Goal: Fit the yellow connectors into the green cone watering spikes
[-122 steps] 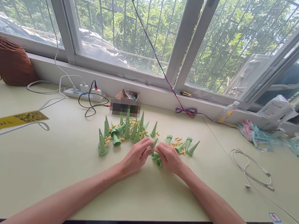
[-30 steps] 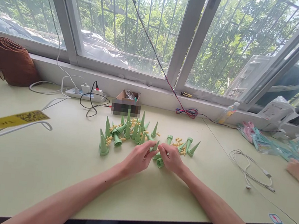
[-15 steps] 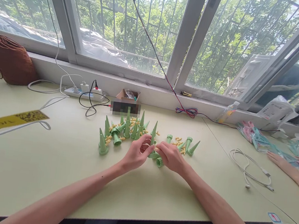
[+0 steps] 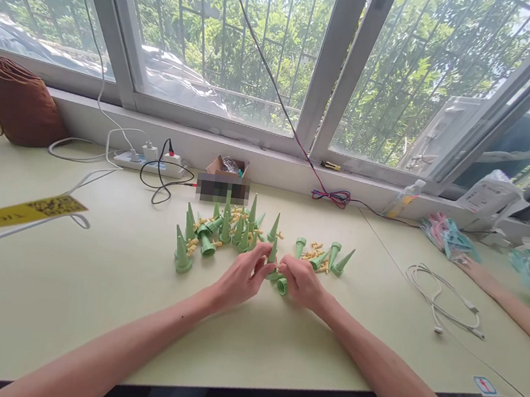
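My left hand [image 4: 242, 277] is closed around a green plastic plant watering spike [image 4: 273, 249], which points upward near the table's middle. Opposite it, my right hand [image 4: 302, 280] pinches a small yellow valve [image 4: 279, 266] at the spike's side; the fingers partly hide where the two meet. A green spike with its open end facing me [image 4: 282, 285] lies just below my right fingers. To the left stands a cluster of green spikes [image 4: 183, 258], several with yellow valves on them. Beyond my right hand are loose yellow valves [image 4: 312, 254] and more spikes [image 4: 344, 262].
A small cardboard box [image 4: 228, 168] and a power strip [image 4: 146, 163] sit by the window. A white cable [image 4: 445, 301] lies coiled at right. Another person's arm [image 4: 508, 299] reaches in near bagged teal and pink items [image 4: 447, 234]. A yellow tag [image 4: 21, 214] hangs at left.
The spike in my left hand has shifted and tilted slightly between my hands, which stay together. At the right, the other person's arm has come in and reached farther left across the table.
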Tool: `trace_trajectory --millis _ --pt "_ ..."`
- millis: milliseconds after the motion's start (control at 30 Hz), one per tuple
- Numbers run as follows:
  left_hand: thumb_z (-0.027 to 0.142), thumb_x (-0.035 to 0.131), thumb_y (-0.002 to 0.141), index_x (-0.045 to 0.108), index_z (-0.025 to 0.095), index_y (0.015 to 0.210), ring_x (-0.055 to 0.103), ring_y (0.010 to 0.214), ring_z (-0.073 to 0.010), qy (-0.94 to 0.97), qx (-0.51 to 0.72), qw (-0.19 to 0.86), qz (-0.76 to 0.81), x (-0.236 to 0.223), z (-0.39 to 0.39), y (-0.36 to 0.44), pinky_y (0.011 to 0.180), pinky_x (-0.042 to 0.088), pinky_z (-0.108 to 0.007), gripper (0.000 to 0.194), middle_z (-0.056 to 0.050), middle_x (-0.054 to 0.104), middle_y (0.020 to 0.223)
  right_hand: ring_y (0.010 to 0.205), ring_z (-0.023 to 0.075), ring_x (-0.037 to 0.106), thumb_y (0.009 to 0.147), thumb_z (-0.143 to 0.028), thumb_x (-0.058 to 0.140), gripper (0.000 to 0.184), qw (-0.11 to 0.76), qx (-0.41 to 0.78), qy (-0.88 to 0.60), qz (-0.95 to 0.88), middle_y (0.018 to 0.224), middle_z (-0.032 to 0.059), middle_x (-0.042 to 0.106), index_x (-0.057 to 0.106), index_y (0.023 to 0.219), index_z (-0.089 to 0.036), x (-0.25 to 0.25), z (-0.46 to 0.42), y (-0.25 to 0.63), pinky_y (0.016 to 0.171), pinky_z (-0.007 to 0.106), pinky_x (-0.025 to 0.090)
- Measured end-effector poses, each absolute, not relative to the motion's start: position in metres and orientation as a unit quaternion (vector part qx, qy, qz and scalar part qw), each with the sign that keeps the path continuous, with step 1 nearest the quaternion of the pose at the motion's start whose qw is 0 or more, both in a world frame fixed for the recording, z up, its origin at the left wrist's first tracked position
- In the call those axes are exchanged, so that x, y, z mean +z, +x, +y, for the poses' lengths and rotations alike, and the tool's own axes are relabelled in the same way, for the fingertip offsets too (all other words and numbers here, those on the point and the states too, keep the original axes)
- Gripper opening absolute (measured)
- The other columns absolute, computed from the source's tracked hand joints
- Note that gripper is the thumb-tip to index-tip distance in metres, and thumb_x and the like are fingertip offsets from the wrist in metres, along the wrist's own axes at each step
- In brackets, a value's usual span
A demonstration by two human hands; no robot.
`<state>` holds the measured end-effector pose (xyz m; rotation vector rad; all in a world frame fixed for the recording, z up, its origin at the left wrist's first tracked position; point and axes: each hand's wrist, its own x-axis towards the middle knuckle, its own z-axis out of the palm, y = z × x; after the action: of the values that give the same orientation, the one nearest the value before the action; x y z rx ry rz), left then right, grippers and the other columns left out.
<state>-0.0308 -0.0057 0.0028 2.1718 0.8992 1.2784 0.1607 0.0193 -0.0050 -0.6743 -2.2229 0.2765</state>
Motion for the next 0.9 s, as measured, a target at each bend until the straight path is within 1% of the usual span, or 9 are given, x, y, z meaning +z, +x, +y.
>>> trace_trajectory --millis 100,167,267,400,533,633,700,800,900 --pt "0.020 0.045 0.097 0.043 0.021 0.106 0.032 0.055 -0.0085 0.810 0.458 0.179 0.320 0.001 -0.005 -0.033 0.055 0.032 -0.020 0.009 0.008 0.036 0.064 0.050 0.0112 0.037 0.104 -0.032 0.027 0.038 0.401 0.141 -0.278 -0.861 0.059 -0.0025 0.045 0.038 0.070 -0.022 -0.004 0.016 0.158 0.052 0.024 0.032" --pt "0.020 0.045 0.097 0.043 0.021 0.107 0.034 0.055 -0.0087 0.821 0.454 0.148 0.314 0.000 -0.005 -0.034 0.055 0.033 -0.020 0.010 0.007 0.038 0.064 0.050 0.0112 0.041 0.104 -0.032 0.028 0.039 0.404 0.155 -0.284 -0.856 0.059 -0.0017 0.048 0.040 0.069 -0.021 -0.003 0.015 0.157 0.053 0.024 0.034" --pt "0.020 0.045 0.098 0.044 0.020 0.107 0.036 0.055 -0.0088 0.838 0.447 0.102 0.297 0.000 -0.004 -0.036 0.055 0.034 -0.020 0.010 0.006 0.043 0.067 0.049 0.0108 0.042 0.103 -0.031 0.029 0.040 0.410 0.164 -0.288 -0.850 0.057 -0.0020 0.049 0.042 0.067 -0.021 -0.002 0.014 0.156 0.052 0.023 0.034" --pt "0.017 0.042 0.098 0.046 0.018 0.110 0.046 0.060 -0.0099 0.867 0.428 0.044 0.250 0.003 -0.003 -0.037 0.057 0.040 -0.021 0.013 -0.001 0.055 0.079 0.048 0.0105 0.043 0.103 -0.030 0.030 0.041 0.411 0.181 -0.290 -0.845 0.055 -0.0022 0.049 0.044 0.065 -0.020 0.001 0.014 0.155 0.051 0.023 0.034" --pt "0.007 0.038 0.094 0.046 0.018 0.116 0.058 0.079 -0.0141 0.889 0.407 -0.033 0.208 0.008 -0.003 -0.039 0.066 0.047 -0.023 0.025 -0.010 0.064 0.098 0.047 0.0102 0.044 0.103 -0.032 0.030 0.043 0.406 0.203 -0.298 -0.840 0.054 -0.0020 0.049 0.043 0.064 -0.020 0.001 0.013 0.156 0.051 0.023 0.034" --pt "-0.002 0.033 0.088 0.047 0.018 0.113 0.062 0.086 -0.0155 0.897 0.384 -0.109 0.189 0.010 -0.003 -0.040 0.069 0.050 -0.025 0.035 -0.011 0.066 0.103 0.046 0.0100 0.040 0.103 -0.035 0.029 0.045 0.403 0.209 -0.305 -0.837 0.052 -0.0026 0.045 0.039 0.062 -0.021 0.001 0.014 0.155 0.051 0.024 0.033" --pt "-0.004 0.033 0.086 0.049 0.019 0.110 0.062 0.082 -0.0145 0.896 0.376 -0.141 0.190 0.010 -0.004 -0.040 0.067 0.049 -0.024 0.037 -0.010 0.066 0.102 0.046 0.0099 0.038 0.104 -0.037 0.028 0.046 0.402 0.211 -0.308 -0.836 0.051 -0.0031 0.043 0.037 0.061 -0.021 0.001 0.015 0.155 0.051 0.024 0.032" --pt "-0.003 0.034 0.087 0.050 0.019 0.109 0.060 0.072 -0.0111 0.890 0.381 -0.134 0.211 0.010 -0.005 -0.039 0.062 0.047 -0.021 0.035 -0.010 0.065 0.106 0.046 0.0099 0.037 0.104 -0.040 0.027 0.048 0.404 0.205 -0.315 -0.834 0.052 -0.0034 0.041 0.037 0.061 -0.021 0.001 0.016 0.155 0.050 0.024 0.031" --pt "0.000 0.035 0.090 0.050 0.020 0.111 0.058 0.071 -0.0100 0.881 0.402 -0.073 0.239 0.008 -0.004 -0.036 0.062 0.048 -0.021 0.032 -0.010 0.062 0.109 0.047 0.0099 0.038 0.104 -0.042 0.026 0.048 0.417 0.188 -0.324 -0.828 0.053 -0.0031 0.042 0.038 0.062 -0.021 0.001 0.019 0.155 0.051 0.024 0.032"
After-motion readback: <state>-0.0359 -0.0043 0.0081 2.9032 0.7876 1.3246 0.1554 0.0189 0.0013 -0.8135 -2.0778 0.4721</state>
